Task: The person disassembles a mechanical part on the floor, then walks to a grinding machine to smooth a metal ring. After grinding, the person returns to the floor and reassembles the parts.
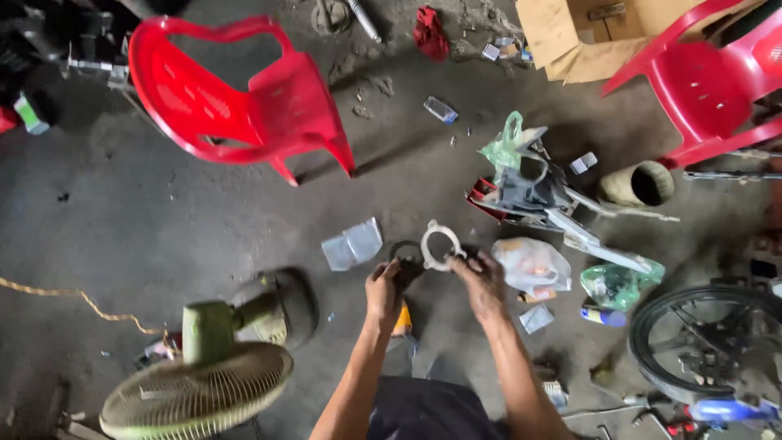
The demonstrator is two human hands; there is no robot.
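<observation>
Dim, flat daylight falls over the grey concrete floor (pixel 163 228) — shadows are soft and short, darkest under the red chair (pixel 244 98). Wide-angle distortion bends the edges, corners fall off dark, and fine detail looks slightly soft and smeared — no harsh glare.

Two bare forearms, no sleeves, watch or gloves, lead up to the left hand (pixel 383 287) and right hand (pixel 482 283), both grimy with dark grease on the fingers; dark shorts or trousers cover the lap at the bottom edge

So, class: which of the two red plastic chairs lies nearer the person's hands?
The red chair at upper left; the other chair sits far off at upper right.
</observation>
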